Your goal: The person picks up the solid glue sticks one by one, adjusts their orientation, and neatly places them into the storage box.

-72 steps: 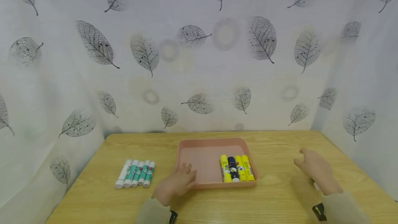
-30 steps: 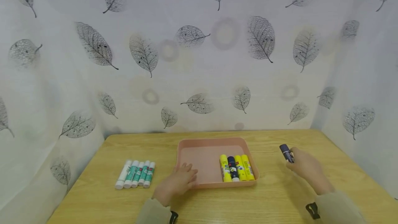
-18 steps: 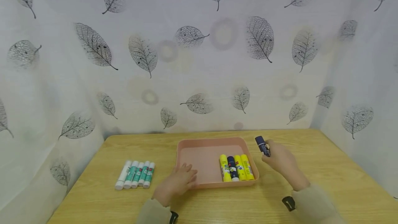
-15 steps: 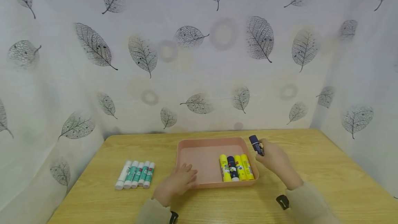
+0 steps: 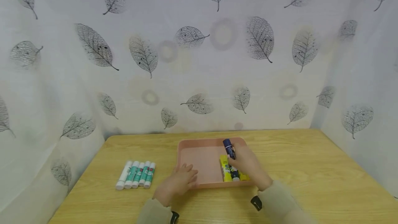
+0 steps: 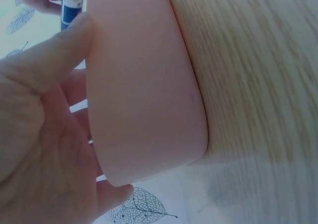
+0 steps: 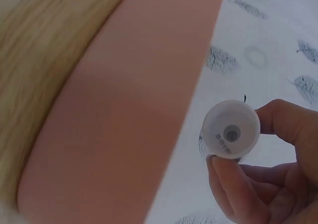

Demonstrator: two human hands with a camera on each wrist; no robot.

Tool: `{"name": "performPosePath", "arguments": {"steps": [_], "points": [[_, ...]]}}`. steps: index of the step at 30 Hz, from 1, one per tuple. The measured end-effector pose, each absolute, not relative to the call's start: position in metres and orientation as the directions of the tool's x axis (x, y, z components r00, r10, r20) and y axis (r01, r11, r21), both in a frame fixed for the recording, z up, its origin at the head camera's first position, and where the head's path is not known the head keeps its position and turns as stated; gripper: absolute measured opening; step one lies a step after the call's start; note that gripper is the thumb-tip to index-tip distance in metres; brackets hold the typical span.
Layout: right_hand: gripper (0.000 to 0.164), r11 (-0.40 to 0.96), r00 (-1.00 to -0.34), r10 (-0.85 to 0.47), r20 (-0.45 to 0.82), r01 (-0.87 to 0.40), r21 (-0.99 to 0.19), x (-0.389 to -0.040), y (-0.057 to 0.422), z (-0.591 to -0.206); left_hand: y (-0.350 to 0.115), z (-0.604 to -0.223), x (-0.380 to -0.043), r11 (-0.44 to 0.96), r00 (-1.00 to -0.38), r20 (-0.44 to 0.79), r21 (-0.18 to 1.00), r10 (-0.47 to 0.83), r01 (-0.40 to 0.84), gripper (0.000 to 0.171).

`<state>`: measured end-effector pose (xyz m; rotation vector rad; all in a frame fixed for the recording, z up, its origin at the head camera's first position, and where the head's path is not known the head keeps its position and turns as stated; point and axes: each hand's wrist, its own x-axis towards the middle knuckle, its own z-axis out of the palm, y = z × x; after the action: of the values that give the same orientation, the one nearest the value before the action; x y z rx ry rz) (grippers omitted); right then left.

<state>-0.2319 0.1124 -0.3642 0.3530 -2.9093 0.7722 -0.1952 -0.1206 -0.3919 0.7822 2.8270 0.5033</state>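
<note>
Left of tray (image 5: 199,163), five glue sticks (image 5: 138,175)

We see a wooden table (image 5: 311,161), pale yellow-brown, its grain running in fine streaks and its two far corners rounded off. Directly on it, toward the far edge and about midway across, sits a pink rectangular tray (image 5: 199,158) with low walls and rounded corners; in the left wrist view we find its base flat against the wood. Well apart from it, on the left of the tabletop, we count five capped glue sticks lying in a slanted row: one mostly white glue stick (image 5: 124,175) at the outer end, then four teal-and-white glue sticks (image 5: 144,174) (some carry a small red mark, too tiny for us to read).
</note>
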Motion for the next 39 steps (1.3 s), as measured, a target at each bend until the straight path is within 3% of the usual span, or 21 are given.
{"name": "performPosePath", "arguments": {"steps": [4,11,19,25,28,35,39], "points": [[0.016,0.843,-0.95,-0.248,0.191,-0.309,-0.441,-0.23,0.096,-0.373,-0.12,-0.393,-0.196,0.812,-0.852,-0.07,0.353,0.519,0.465,0.038],[0.015,0.823,-0.947,-0.308,0.091,-0.313,-0.473,-0.231,0.074,-0.388,-0.119,-0.393,-0.196,0.819,-0.856,-0.081,0.348,0.511,0.456,0.039],[0.014,0.901,-0.958,-0.281,-0.056,-0.243,-0.36,-0.228,0.062,-0.394,-0.118,-0.395,-0.198,0.82,-0.851,-0.072,0.322,0.52,0.474,0.04],[0.008,0.934,-0.956,-0.282,-0.076,-0.256,-0.251,-0.226,0.051,-0.395,-0.119,-0.398,-0.2,0.817,-0.849,-0.056,0.312,0.525,0.484,0.036],[0.014,0.939,-0.96,-0.267,-0.083,-0.24,-0.247,-0.225,0.051,-0.396,-0.12,-0.397,-0.199,0.821,-0.85,-0.068,0.311,0.522,0.479,0.037],[0.01,0.909,-0.941,-0.337,0.013,-0.329,-0.254,-0.224,0.066,-0.394,-0.121,-0.397,-0.199,0.83,-0.86,-0.064,0.306,0.507,0.467,0.039],[0.025,0.885,-0.918,-0.379,0.115,-0.396,-0.245,-0.222,0.086,-0.394,-0.121,-0.398,-0.199,0.834,-0.861,-0.076,0.303,0.503,0.461,0.039]]}}
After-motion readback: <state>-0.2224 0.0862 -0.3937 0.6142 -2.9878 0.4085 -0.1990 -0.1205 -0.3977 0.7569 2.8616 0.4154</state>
